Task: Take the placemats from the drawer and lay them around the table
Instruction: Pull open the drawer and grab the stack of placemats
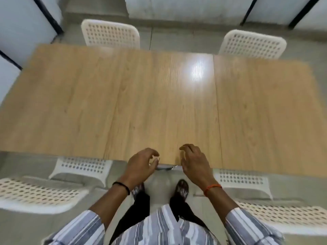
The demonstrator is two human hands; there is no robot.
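Placemats were nowhere in view, presumably inside a drawer under the desk near edge, where the left hand and right hand hovered with fingers loosely curled, holding nothing; likely light, floppy, best lifted by an edge.

No readable text, label or number shows anywhere.

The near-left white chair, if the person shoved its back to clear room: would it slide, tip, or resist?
The near-left white chair probably moves easily: its perforated shell looks like thin plastic, so light for its size. On the smooth grey floor it would likely slide rather than tip. Its legs are hidden, so grip is uncertain. Both the left hand and right hand are free.
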